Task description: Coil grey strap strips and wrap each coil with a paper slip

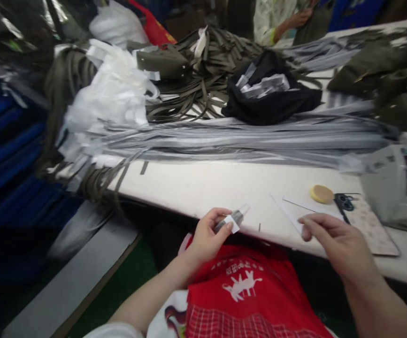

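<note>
My left hand point(207, 237) is closed, thumb against fingers, over the table's front edge. In it is a short folded grey strip point(237, 216) with a small white label point(234, 225) on it and a pale tip pointing up to the right. My right hand point(342, 241) is held in a pinch above the table at the right. Whatever is between its fingertips is too small to make out. Just beyond them lie a white paper slip point(287, 215) and a thin dark line like a needle or thread. A round yellow-rimmed disc point(322, 194) sits past this hand.
A phone point(368, 225) lies right of my right hand, near a pale plastic container point(382, 188). Long grey strips point(224, 138) cross the table. Behind are a black cloth bag point(270, 105) of cut pieces, olive straps point(203, 89) and white plastic bags point(111, 94). Another person's hand point(300, 19) is at the back.
</note>
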